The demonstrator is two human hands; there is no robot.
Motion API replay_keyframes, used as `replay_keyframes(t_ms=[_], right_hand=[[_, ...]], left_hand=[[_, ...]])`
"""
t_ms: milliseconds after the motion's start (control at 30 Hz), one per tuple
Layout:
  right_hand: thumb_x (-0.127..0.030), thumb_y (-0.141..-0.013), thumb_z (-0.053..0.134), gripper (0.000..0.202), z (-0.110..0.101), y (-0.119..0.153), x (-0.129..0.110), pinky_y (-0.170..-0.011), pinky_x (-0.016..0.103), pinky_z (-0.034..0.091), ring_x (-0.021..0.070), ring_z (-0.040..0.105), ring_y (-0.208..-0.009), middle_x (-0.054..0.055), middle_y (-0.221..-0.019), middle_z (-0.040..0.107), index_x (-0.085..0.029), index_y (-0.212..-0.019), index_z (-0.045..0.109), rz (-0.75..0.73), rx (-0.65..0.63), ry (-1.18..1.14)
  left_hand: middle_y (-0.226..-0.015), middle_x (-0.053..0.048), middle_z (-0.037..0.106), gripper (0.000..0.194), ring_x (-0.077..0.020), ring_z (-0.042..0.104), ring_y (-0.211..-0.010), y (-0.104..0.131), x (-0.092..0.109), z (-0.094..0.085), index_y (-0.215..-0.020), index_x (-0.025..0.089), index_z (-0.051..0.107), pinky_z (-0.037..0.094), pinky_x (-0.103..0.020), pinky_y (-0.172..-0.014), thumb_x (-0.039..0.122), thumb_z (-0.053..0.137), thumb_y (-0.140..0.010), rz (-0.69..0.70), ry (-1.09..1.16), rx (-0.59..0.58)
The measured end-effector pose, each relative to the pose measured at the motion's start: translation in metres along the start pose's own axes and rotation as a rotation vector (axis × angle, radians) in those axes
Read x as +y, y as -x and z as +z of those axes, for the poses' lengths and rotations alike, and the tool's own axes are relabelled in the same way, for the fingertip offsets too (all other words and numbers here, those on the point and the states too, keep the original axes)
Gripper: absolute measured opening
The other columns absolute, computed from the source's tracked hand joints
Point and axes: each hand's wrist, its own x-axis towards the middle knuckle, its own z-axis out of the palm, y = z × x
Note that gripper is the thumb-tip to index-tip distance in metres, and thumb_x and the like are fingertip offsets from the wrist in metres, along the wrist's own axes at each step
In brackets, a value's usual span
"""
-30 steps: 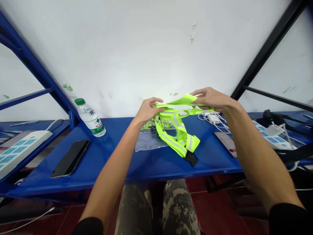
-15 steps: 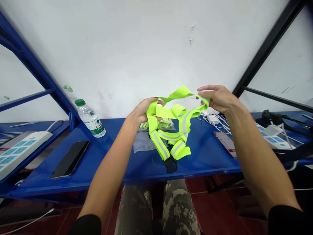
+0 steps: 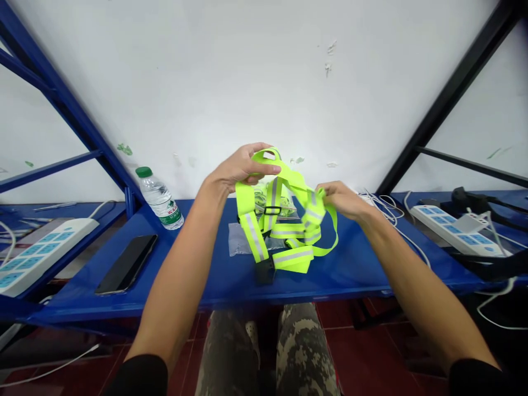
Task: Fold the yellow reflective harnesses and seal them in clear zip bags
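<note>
A bundle of neon yellow-green straps (image 3: pixel 293 257) with silver reflective stripes hangs in loops above the blue table. My left hand (image 3: pixel 246 165) grips the upper left loop between thumb and fingers. On the right, my right hand (image 3: pixel 339 198) is closed on a bunched part of the same straps. A black slider (image 3: pixel 272 210) sits on one strap, and a dark buckle (image 3: pixel 265 271) hangs at the bottom. Behind the straps lie a clear plastic bag (image 3: pixel 239 240) and a packet with more yellow-green material (image 3: pixel 289 208), partly hidden.
On the blue table (image 3: pixel 350 275) stand a green-capped water bottle (image 3: pixel 161 199) and a black phone (image 3: pixel 126 264) at the left. Power strips (image 3: pixel 39 250) lie at both sides. White cables (image 3: pixel 390 212) run behind my right arm. A white wall rises behind.
My right hand has moved left and down, bunching the straps. My left hand has risen slightly, with its loop turned. The buckle has swung left. The phone at the right is now out of sight.
</note>
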Motion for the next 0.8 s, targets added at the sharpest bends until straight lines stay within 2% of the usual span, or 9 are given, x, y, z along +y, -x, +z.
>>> replay_keyframes(t_ms=[167, 233, 300, 400, 500, 567, 633, 700, 800], right_hand=[[-0.037, -0.067, 0.062, 0.017, -0.047, 0.021, -0.02, -0.045, 0.029, 0.033, 0.0082, 0.022, -0.036, -0.007, -0.049, 0.042, -0.026, -0.077, 0.055, 0.029, 0.049, -0.323], [-0.05, -0.075, 0.061, 0.027, -0.053, 0.025, -0.027, -0.042, 0.027, 0.028, 0.0072, 0.017, -0.036, -0.008, -0.05, 0.038, -0.027, -0.087, 0.056, 0.048, 0.045, -0.254], [-0.055, -0.073, 0.067, 0.035, -0.05, 0.024, -0.028, -0.042, 0.027, 0.03, 0.0078, 0.025, -0.038, -0.006, -0.053, 0.041, -0.025, -0.089, 0.058, 0.07, 0.122, -0.037], [-0.054, -0.067, 0.075, 0.044, -0.026, 0.018, -0.023, -0.053, 0.031, 0.045, 0.0152, 0.052, -0.056, 0.003, -0.072, 0.06, -0.021, -0.092, 0.061, -0.062, 0.444, 0.349], [-0.054, -0.085, 0.057, 0.036, 0.017, 0.022, -0.017, -0.067, 0.036, 0.052, 0.0198, 0.062, -0.07, 0.007, -0.079, 0.067, -0.019, -0.086, 0.065, -0.275, 0.723, 0.457], [-0.05, -0.093, 0.045, 0.04, 0.047, 0.029, -0.014, -0.068, 0.035, 0.054, 0.0196, 0.064, -0.07, 0.007, -0.072, 0.067, -0.019, -0.08, 0.066, -0.334, 0.578, 0.39], [-0.047, -0.092, 0.048, 0.035, 0.072, 0.031, -0.01, -0.075, 0.038, 0.057, 0.0231, 0.068, -0.088, 0.009, -0.095, 0.071, -0.019, -0.094, 0.069, -0.396, 0.402, 0.371], [-0.046, -0.087, 0.055, 0.042, 0.084, 0.026, -0.004, -0.092, 0.046, 0.053, 0.0299, 0.057, -0.12, 0.015, -0.131, 0.058, -0.018, -0.119, 0.061, -0.427, 0.413, 0.463], [-0.049, -0.081, 0.063, 0.073, 0.085, 0.005, 0.006, -0.108, 0.056, 0.038, 0.0359, 0.033, -0.14, 0.019, -0.15, 0.036, -0.016, -0.141, 0.039, -0.404, 0.453, 0.617]], left_hand=[[-0.072, -0.003, 0.061, 0.031, -0.0141, 0.059, -0.07, -0.002, 0.007, -0.017, -0.09, 0.011, 0.064, 0.044, -0.024, -0.061, 0.005, 0.076, -0.062, 0.124, -0.201, 0.227], [-0.071, -0.003, 0.06, 0.037, -0.0141, 0.058, -0.068, -0.004, 0.009, -0.015, -0.095, 0.01, 0.065, 0.042, -0.025, -0.06, 0.005, 0.076, -0.061, 0.127, -0.219, 0.206], [-0.072, -0.003, 0.059, 0.043, -0.0129, 0.058, -0.065, -0.008, 0.012, -0.007, -0.106, 0.01, 0.063, 0.041, -0.026, -0.059, 0.006, 0.074, -0.064, 0.07, -0.167, 0.129], [-0.072, -0.003, 0.059, 0.051, -0.0115, 0.058, -0.059, -0.017, 0.012, 0.01, -0.115, 0.012, 0.058, 0.039, -0.024, -0.054, 0.009, 0.072, -0.067, -0.029, 0.005, 0.061], [-0.069, -0.002, 0.059, 0.042, -0.0098, 0.056, -0.051, -0.029, 0.006, 0.027, -0.107, 0.015, 0.056, 0.034, -0.02, -0.044, 0.012, 0.071, -0.068, -0.093, 0.166, 0.071], [-0.069, -0.003, 0.06, 0.031, -0.0062, 0.05, -0.044, -0.034, 0.003, 0.033, -0.099, 0.015, 0.054, 0.028, -0.017, -0.038, 0.014, 0.068, -0.071, -0.142, 0.248, 0.052], [-0.07, -0.004, 0.062, 0.023, -0.0026, 0.042, -0.038, -0.035, 0.002, 0.033, -0.093, 0.015, 0.053, 0.025, -0.016, -0.035, 0.015, 0.066, -0.074, -0.188, 0.3, 0.022], [-0.07, -0.005, 0.064, 0.02, -0.0023, 0.04, -0.037, -0.032, 0.003, 0.03, -0.093, 0.015, 0.052, 0.026, -0.016, -0.034, 0.018, 0.064, -0.077, -0.217, 0.31, 0.002], [-0.067, -0.006, 0.064, 0.018, -0.0084, 0.051, -0.042, -0.026, 0.005, 0.025, -0.095, 0.014, 0.053, 0.036, -0.018, -0.037, 0.029, 0.058, -0.086, -0.264, 0.27, -0.012]])
